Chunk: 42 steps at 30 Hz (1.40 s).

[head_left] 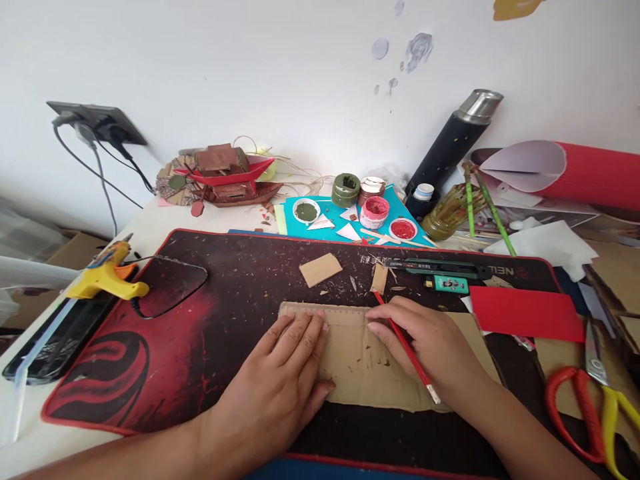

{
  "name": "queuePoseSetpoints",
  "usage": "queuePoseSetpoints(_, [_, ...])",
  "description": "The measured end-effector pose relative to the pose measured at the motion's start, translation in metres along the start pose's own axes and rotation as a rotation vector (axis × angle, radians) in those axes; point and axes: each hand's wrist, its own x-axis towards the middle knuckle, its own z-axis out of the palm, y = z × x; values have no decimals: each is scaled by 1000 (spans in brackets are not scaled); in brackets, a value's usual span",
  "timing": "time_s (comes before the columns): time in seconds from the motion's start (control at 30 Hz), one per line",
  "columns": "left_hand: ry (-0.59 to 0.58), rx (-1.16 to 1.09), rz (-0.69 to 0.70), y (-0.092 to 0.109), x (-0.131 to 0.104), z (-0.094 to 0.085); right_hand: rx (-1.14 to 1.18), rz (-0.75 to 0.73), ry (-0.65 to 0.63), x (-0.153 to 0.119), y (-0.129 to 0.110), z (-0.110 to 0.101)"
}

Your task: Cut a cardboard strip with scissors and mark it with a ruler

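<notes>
Left hand [280, 377] and right hand [431, 343] (pencil [411, 353] gripped) have cardboard [347, 373] beneath them.

My left hand [287, 363] lies palm-down, flattened, toward the desk's [134, 227] near edge; my right hand [425, 337] curls in a pinch.

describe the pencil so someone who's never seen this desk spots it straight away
Find the black-and-red desk mat, then the brown cardboard sheet lying on it. Over that sheet, the right hand holds the pencil. It is slim and red with a whitish end, unlike the long green sticks farther back.
</notes>
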Motion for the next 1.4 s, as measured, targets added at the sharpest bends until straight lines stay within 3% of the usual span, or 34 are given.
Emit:
queuePoseSetpoints(0.53, [49, 41, 8, 1, 4, -3, 116, 47, 34, 2, -3, -1])
queuePoseSetpoints(0.83, [76, 47, 26, 1, 6, -2, 424, 233, 169, 9, -18, -8])
queuePoseSetpoints(1.1, [88, 12, 15, 1, 3, 3, 833, 429, 49, 19, -48, -23])
queuePoseSetpoints(1.23, [102, -14, -22, 3, 3, 5, 936, 429, -35, 33, -60, -15])
queuePoseSetpoints(1.4, [78, -11, -22, 3, 3, 6, 959, 377, 97, 53, -59, 10])
